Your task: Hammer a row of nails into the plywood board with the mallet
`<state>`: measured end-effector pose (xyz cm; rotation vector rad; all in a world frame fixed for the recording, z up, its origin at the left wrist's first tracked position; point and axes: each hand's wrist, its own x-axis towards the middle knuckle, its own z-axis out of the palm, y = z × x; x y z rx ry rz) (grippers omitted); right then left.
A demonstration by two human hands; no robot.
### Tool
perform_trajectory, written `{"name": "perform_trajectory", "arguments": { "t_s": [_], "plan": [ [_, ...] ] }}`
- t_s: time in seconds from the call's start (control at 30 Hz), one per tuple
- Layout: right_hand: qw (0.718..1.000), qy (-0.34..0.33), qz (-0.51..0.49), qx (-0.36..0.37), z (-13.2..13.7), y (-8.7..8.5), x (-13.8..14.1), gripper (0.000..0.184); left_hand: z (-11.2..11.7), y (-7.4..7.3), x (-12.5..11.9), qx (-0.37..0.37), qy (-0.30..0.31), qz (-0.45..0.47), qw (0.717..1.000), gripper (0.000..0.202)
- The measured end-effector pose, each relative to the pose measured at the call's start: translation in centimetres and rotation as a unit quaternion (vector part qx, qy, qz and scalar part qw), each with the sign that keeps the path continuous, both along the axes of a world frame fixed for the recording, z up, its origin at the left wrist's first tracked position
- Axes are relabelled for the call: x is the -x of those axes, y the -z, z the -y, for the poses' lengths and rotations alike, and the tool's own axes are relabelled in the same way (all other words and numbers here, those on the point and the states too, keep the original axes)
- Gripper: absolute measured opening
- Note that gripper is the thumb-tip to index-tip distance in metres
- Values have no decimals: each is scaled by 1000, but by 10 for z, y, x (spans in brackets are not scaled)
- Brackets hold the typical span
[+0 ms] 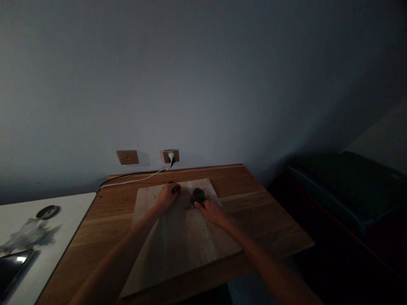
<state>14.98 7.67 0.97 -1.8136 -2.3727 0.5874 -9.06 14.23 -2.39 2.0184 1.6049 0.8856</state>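
My left hand (167, 197) rests over the far left part of a pale wooden board (178, 241). Its fingers are curled, and whatever is in them is lost in shadow. At the far right part of the board, my right hand (213, 211) has its thumb and fingers closed at the near edge of a dark, round object (197, 195); its kind is too dim to make out. Just left of the right fingertips lies a small, thin, metallic-looking piece (188, 207) on the board.
The board lies on a brown wooden table (267, 220) against the wall. A white cable (136, 181) runs from a wall socket (171, 156). On the white surface (73, 207) at left are a tape-like ring (47, 212), crumpled clear plastic (30, 233) and a dark-screened device (12, 271).
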Motion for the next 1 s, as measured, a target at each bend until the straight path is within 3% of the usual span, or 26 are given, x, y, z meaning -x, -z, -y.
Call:
{"name": "perform_trajectory", "arguments": {
  "t_s": [0.73, 1.0],
  "plan": [
    [1000, 14, -4, 15, -8, -3, 0, 57, -4, 19, 5, -73, -6, -8, 997, 17],
    [1000, 4, -9, 10, -31, -31, 24, 55, -3, 22, 6, -68, -26, -1, 997, 14]
  ]
}}
